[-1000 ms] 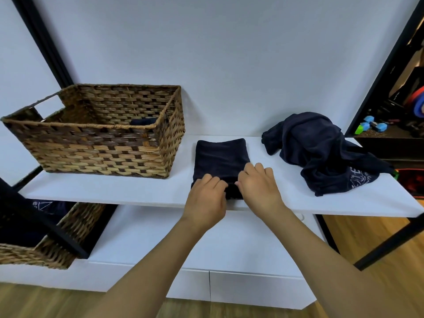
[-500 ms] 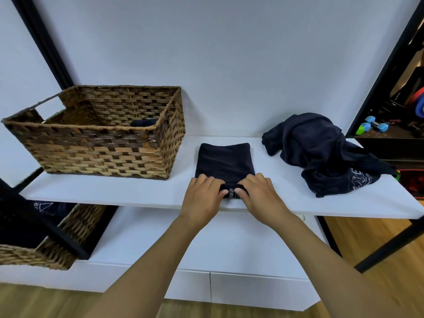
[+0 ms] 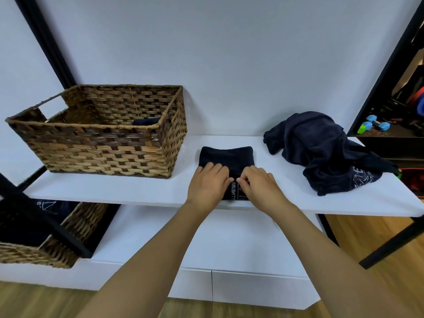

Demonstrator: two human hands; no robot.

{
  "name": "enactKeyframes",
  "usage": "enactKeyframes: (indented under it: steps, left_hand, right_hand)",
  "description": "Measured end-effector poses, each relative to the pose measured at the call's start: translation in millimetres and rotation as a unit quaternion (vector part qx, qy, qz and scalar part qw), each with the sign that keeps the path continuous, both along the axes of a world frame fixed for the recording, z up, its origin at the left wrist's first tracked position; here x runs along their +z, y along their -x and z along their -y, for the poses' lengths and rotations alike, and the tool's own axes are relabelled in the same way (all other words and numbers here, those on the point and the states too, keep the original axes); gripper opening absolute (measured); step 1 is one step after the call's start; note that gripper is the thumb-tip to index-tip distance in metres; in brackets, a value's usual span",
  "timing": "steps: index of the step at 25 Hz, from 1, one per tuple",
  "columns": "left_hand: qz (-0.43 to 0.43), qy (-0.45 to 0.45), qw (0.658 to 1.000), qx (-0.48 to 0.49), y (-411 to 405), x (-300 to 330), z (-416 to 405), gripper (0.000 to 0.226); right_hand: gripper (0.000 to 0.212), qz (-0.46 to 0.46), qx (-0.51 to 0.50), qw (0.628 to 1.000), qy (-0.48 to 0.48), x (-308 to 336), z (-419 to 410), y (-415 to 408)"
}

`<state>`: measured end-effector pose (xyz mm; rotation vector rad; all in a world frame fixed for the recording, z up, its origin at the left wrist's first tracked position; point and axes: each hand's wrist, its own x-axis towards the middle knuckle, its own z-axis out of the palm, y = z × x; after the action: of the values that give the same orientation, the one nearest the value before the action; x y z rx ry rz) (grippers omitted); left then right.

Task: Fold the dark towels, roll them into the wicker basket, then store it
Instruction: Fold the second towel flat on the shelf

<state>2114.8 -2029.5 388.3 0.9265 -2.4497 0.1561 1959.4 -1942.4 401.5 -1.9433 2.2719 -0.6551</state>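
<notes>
A white shelf (image 3: 142, 191) runs across a pale wall in front of you, framed by black posts, with a wood floor below. On its left stands the wicker basket (image 3: 103, 143), and one dark rolled towel (image 3: 145, 121) peeks over the basket's near rim, inside at the right end. In the middle of the shelf, near the front edge, lies the folded dark towel (image 3: 226, 157) you are working on. Your left hand (image 3: 207, 185) and right hand (image 3: 261, 187) sit side by side on its near end, fingers curled down over the rolled-up edge so that each grip is closed on the cloth; pale lettering shows on the roll between your thumbs. The far part of that towel is flat on the shelf. To the right, apart from it, a crumpled heap of dark towels (image 3: 321, 152) lies loose. Below the shelf at the left, a second wicker basket (image 3: 46, 244) holds dark cloth.
</notes>
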Motion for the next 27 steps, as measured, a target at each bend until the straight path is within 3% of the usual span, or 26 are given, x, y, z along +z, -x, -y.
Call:
enactKeyframes:
  steps: [2, 5, 7, 10, 12, 15, 18, 22, 27]
  left_hand:
    - [-0.036, 0.082, 0.996, -0.021, -11.0, -19.3, -9.5, 0.029]
    - [-0.023, 0.046, 0.998, -0.036, -22.9, -28.9, -10.5, 0.043]
    - [0.002, 0.019, 0.999, -0.03, -24.2, -23.8, -7.4, 0.046]
    - [0.005, 0.023, 0.999, -0.03, -20.1, -18.0, -5.1, 0.041]
    - [0.004, 0.024, 0.999, -0.025, -21.3, -18.0, -3.9, 0.042]
    - [0.018, 0.011, 0.999, -0.025, -26.1, -15.7, -0.6, 0.054]
    - [0.056, -0.021, 0.998, -0.024, -21.6, -8.1, 3.4, 0.058]
    - [0.042, -0.065, 0.997, 0.006, -10.2, -2.7, 8.1, 0.05]
    - [-0.038, 0.029, 0.998, 0.042, -17.3, -25.5, -3.9, 0.035]
  right_hand:
    - [0.024, 0.054, 0.001, 0.998, -0.019, 2.5, 5.8, 3.1]
    - [0.029, 0.109, -0.024, 0.993, -0.046, 8.6, 15.5, 11.2]
    - [0.032, 0.018, -0.043, 0.998, -0.034, 5.3, 16.4, 8.6]
    - [0.042, -0.161, -0.037, 0.98, 0.106, -18.6, 2.9, -2.5]
    - [0.042, -0.176, -0.02, 0.972, 0.152, -29.8, -8.7, -1.9]
    - [0.048, -0.18, 0.033, 0.974, 0.13, -32.3, -15.4, 7.6]
    - [0.053, -0.132, 0.057, 0.985, 0.092, -27.5, -16.3, 14.2]
    - [0.036, -0.015, 0.026, 0.999, 0.043, -15.4, -6.9, 12.3]
    - [0.03, 0.103, 0.029, 0.993, -0.049, 0.0, 8.0, 16.2]
